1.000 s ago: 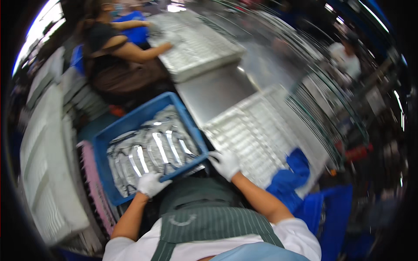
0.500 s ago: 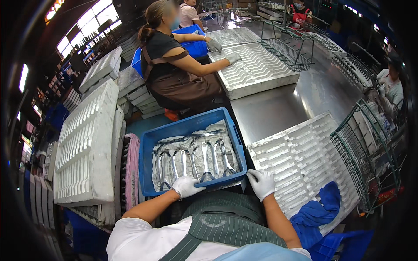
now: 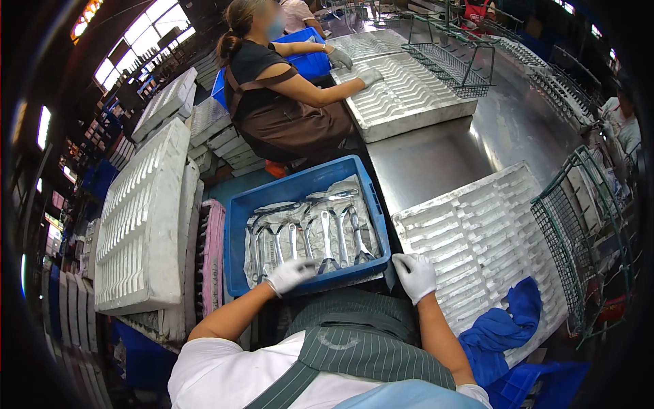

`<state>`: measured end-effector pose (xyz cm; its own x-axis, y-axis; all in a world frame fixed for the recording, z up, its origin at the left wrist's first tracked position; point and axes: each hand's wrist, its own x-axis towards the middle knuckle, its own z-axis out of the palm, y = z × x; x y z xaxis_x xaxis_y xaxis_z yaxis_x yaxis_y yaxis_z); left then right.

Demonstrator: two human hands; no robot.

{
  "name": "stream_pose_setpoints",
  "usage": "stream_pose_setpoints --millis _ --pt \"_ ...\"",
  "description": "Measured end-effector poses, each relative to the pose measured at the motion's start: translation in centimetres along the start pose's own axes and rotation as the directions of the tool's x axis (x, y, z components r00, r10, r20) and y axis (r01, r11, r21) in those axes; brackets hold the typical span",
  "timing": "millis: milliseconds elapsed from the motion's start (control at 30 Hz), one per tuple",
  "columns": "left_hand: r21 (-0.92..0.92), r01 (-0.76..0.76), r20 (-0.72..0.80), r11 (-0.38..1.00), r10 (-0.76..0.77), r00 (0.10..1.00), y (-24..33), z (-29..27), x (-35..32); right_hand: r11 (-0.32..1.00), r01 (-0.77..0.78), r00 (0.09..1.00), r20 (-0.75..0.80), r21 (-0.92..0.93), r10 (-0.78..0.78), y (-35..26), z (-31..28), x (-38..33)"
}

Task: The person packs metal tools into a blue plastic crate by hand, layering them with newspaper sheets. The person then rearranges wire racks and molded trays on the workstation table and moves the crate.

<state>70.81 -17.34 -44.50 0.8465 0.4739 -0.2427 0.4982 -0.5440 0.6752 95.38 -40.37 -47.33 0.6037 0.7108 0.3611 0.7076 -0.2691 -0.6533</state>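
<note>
Several shiny metal wrenches (image 3: 326, 235) lie side by side on crumpled printed paper (image 3: 271, 208) inside a blue plastic bin (image 3: 235, 235) in front of me. My left hand (image 3: 289, 275), in a white glove, is over the bin's near rim, its fingers stretched toward the wrench ends; nothing shows in it. At the bin's near right corner is my right hand (image 3: 415, 276), also white-gloved, loosely bent with nothing visible in it. It lies beside the edge of a white ribbed tray (image 3: 470, 235). A blue cloth (image 3: 507, 320) rests on that tray's near part.
Stacked white ribbed trays (image 3: 139, 238) and a pink-edged one (image 3: 214, 252) stand left. Ahead, a co-worker (image 3: 289, 95) has gloved hands at another tray (image 3: 415, 119) on the metal table (image 3: 436, 163). Green wire baskets (image 3: 565, 232) stand right.
My left hand has lifted slightly from the near rim, its fingers reaching farther over the bin. My right hand has drawn slightly away from the bin's corner. The whole view has shifted a little.
</note>
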Motion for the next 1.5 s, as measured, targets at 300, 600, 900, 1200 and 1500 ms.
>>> stream_pose_setpoints --millis 300,600,900,1200,1500 --pt "-0.603 -0.468 -0.789 0.646 -0.399 0.467 -2.3 -23.3 -4.3 0.999 0.001 1.000 -0.005 0.048 -0.001 0.7 0.2 -0.2" --pt "-0.695 -0.485 -0.715 0.531 -0.582 0.388 -9.2 -28.1 -8.6 0.999 0.006 1.000 -0.025 0.048 -0.005 1.3 0.4 -0.5" --pt "-0.634 -0.250 -0.743 0.732 -0.485 0.461 -10.6 -26.5 -6.3 0.997 0.038 0.999 -0.036 0.060 -0.036 1.2 0.4 -0.3" --pt "0.152 0.130 0.153 0.980 -0.153 0.976 0.2 -3.9 0.1 0.998 0.067 0.998 0.010 -0.018 -0.067 2.4 0.8 -0.8" --pt "0.585 -0.074 0.260 0.808 -0.100 0.960 1.3 2.1 2.1 0.993 0.003 0.997 0.072 0.115 -0.011 1.6 -0.6 -0.5"
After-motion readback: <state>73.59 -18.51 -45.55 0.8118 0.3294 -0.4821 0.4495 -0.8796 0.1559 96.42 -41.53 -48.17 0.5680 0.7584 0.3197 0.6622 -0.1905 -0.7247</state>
